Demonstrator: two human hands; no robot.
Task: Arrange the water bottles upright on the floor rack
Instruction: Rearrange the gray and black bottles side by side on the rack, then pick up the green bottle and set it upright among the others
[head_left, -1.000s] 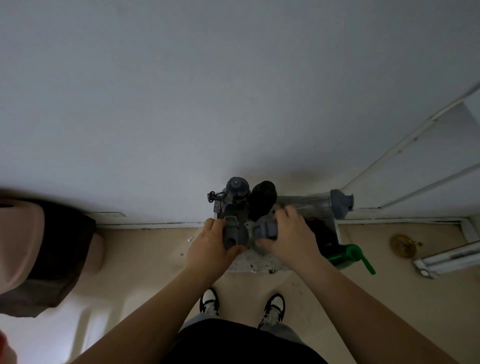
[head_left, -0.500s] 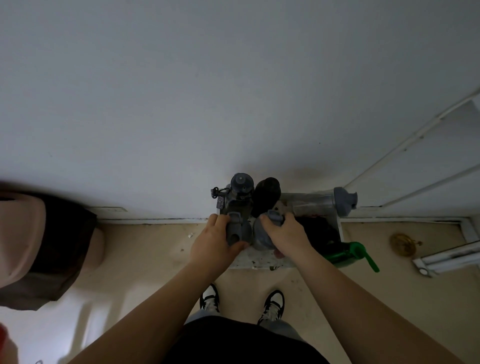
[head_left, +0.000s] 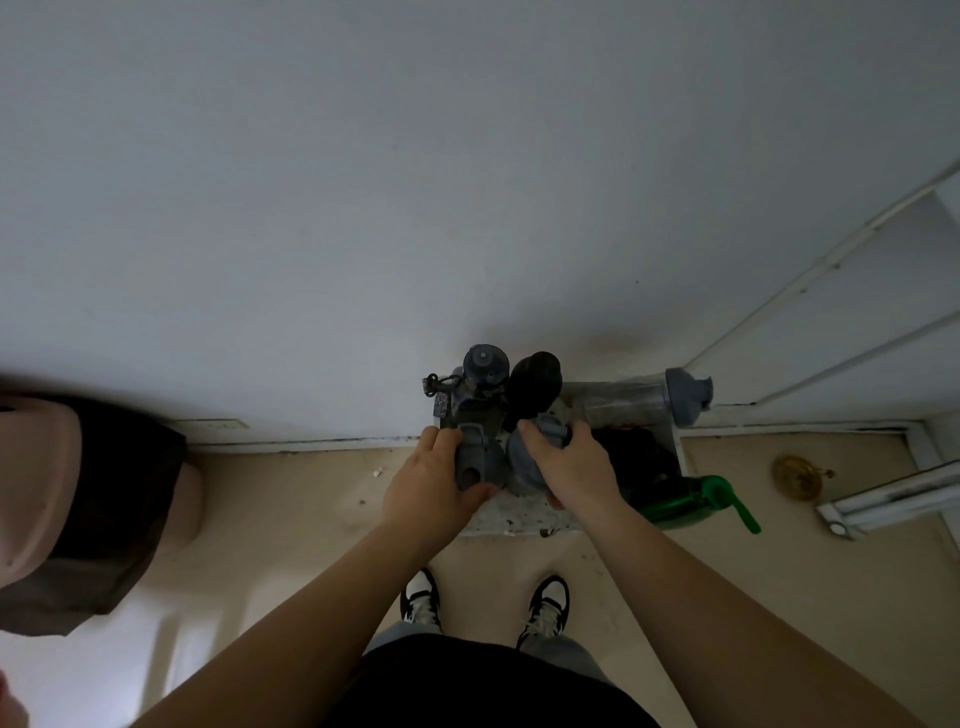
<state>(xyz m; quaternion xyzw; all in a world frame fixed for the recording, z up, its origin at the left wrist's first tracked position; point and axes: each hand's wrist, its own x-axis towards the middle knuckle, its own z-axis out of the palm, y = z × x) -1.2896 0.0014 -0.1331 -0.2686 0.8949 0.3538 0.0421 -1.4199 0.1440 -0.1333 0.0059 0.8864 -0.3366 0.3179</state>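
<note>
A low white floor rack (head_left: 519, 519) stands against the wall. Two grey-lidded bottles stand upright at its front. My left hand (head_left: 431, 480) grips the left grey bottle (head_left: 474, 462) by its lid. My right hand (head_left: 571, 462) grips the right grey bottle (head_left: 522, 462) from above. Behind them stand a grey-capped bottle (head_left: 485, 364) with a carabiner and a black bottle (head_left: 535, 384), both upright. A clear bottle with a grey lid (head_left: 649, 400) lies on its side at the back right. A green bottle (head_left: 685, 501) lies on its side at the rack's front right.
A dark bundle (head_left: 639, 457) sits on the rack between the two lying bottles. A pink bin with a dark liner (head_left: 78, 493) stands at the left. A brass floor fitting (head_left: 797, 475) and a white door frame (head_left: 883, 499) are at the right. My shoes (head_left: 483, 603) stand just before the rack.
Both hands have shifted slightly toward the wall with the two front grey bottles. My right hand has slid from covering its bottle's lid to gripping it from the right side.
</note>
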